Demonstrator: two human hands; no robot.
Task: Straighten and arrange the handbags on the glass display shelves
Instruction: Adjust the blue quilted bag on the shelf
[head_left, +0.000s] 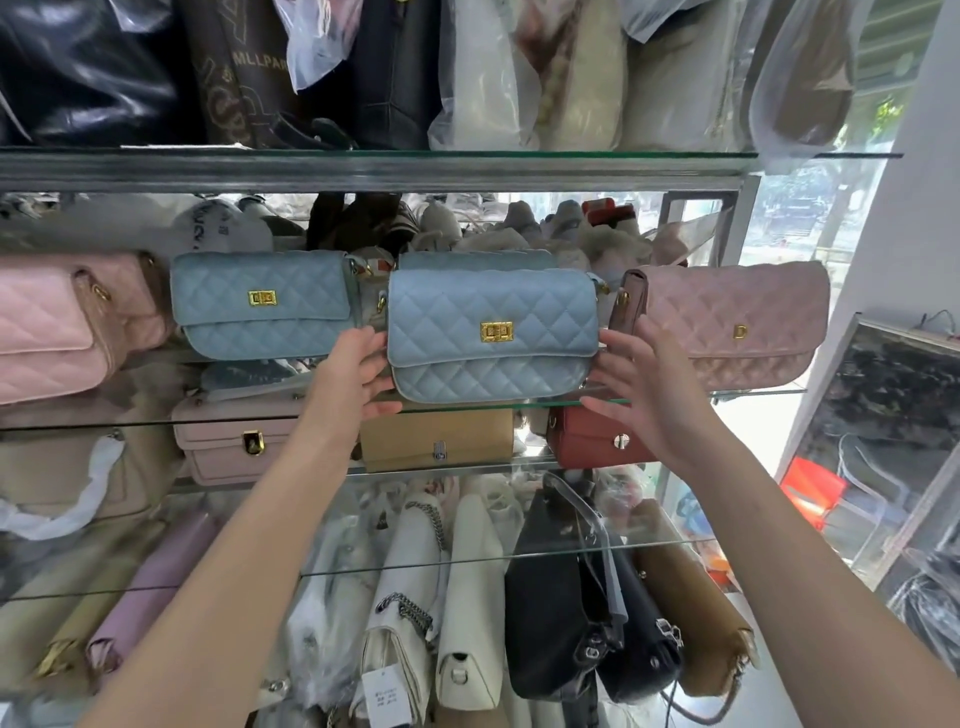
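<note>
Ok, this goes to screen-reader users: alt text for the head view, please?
A left hand holds one end of a light blue quilted handbag on a glass shelf; the right hand is open at the other. A matching blue handbag stands left, a pink quilted handbag right.

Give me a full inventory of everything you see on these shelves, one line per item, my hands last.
centre blue bag: one, pale blue quilted, gold clasp, middle shelf front
left blue bag: one, pale blue quilted, middle shelf, left of centre
dusty pink bag: one, quilted, middle shelf right
light pink bag: one, quilted, middle shelf far left
pink box bag: one, shelf below, left
tan box bag: one, shelf below, centre
red box bag: one, shelf below, right
wrapped bags: several, dark and cream, top shelf
lowest bags: several, white, black, tan, lilac
glass shelves: several, clear
left hand: holds centre blue bag's left end
right hand: open, at its right end
</note>
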